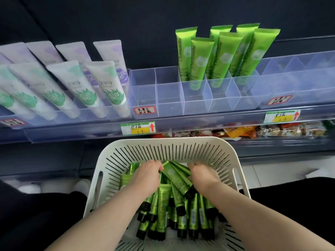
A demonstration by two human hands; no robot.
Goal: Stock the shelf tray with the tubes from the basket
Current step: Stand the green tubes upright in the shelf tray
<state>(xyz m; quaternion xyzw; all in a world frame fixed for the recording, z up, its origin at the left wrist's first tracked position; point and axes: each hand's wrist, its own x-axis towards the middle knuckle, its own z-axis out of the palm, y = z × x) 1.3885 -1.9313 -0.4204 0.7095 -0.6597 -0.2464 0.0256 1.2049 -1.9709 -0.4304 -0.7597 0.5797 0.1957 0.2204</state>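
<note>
The tubes [164, 205], green with black caps, lie piled in the basket [174, 141], caps mostly toward the near side. One top tube [175, 178] lies slantwise on the pile between the two hands, its flat end far and left, its cap near and right. The left hand [146, 175] is on its left, fingers curled down onto the flat end, gripping it. The right hand [203, 175] is on its right, its wrist just beside the cap. Its fingers are curled over the far ends of neighbouring tubes, but whether it clasps one I cannot tell.

Beyond the basket, the clear tray [168, 98] sits on the shelf, with six standing tubes [224, 55] in its right compartments. White tubes [87, 86] lean in the tray to the left. A price tag [138, 128] is fixed to the shelf edge, and packets [272, 130] lie on the shelf below.
</note>
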